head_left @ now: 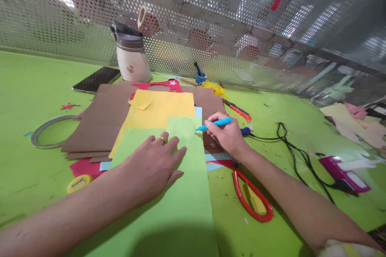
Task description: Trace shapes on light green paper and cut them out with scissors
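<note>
My left hand, with a gold ring on one finger, lies flat with fingers spread on a light green paper sheet. My right hand grips a light blue pen. The pen tip touches the green sheet's far right corner, beside a faint drawn circle. A yellow sheet lies under the green one, on brown cardboard.
Red-handled scissors lie under my right forearm. Also here: a cream flask, a phone, a tape ring, a yellow tape dispenser, a purple glue gun with black cable, an orange cutter, and a perforated metal wall behind.
</note>
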Demonstrator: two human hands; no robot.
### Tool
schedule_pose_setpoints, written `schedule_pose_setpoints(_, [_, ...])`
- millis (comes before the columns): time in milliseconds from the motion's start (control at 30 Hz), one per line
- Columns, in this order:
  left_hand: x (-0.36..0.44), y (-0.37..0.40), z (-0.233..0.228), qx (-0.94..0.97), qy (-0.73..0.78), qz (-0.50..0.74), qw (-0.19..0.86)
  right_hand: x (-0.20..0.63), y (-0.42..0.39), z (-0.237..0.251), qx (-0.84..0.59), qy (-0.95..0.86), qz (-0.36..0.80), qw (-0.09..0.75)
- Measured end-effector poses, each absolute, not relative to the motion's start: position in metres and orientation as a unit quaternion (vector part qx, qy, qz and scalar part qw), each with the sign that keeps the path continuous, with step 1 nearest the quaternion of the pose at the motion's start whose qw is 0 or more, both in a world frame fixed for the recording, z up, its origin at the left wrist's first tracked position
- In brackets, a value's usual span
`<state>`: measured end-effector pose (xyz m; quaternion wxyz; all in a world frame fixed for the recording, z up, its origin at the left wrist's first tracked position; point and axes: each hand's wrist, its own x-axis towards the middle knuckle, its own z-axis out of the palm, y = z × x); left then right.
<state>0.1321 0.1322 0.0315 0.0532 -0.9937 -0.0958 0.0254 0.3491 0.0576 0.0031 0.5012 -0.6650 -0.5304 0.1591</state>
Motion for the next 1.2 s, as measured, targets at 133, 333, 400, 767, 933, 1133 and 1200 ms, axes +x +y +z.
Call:
schedule_pose_setpoints(133, [0.131, 0.133, 0.030, -0.994, -0.090, 0.020, 0.055, 0.352, 0.061, 0.003, -0.661, -0.511, 0.147, 0.530])
schedule_pose_setpoints(333, [0.131, 0.132, 0.030, -0.994, -0.097, 0.017, 0.052, 0.360, 0.066, 0.004, -0.690, -0.548, 0.123, 0.456])
schedule_pose_setpoints(400, [0.131, 0.131, 0.032, -0.994, -0.101, 0.024, 0.045, 0.360, 0.067, 0.004, -0.703, -0.563, 0.116, 0.419])
schedule_pose_setpoints(767, [0.131, 0.127, 0.041, -0.993, -0.109, 0.036, 0.031, 0.361, 0.083, -0.004, -0.734, -0.542, 0.156, 0.379])
schedule_pose_setpoints(933, [0.130, 0.126, 0.038, -0.993, -0.109, 0.022, 0.038, 0.362, 0.096, -0.015, -0.740, -0.522, 0.158, 0.394])
schedule_pose_setpoints(1133, [0.127, 0.128, 0.033, -0.994, -0.110, -0.028, -0.004, 0.351, 0.096, -0.016, -0.729, -0.515, 0.136, 0.430])
schedule_pose_setpoints(1200, [0.126, 0.130, 0.035, -0.992, -0.116, -0.043, -0.032, 0.348, 0.094, -0.013, -0.720, -0.516, 0.128, 0.446])
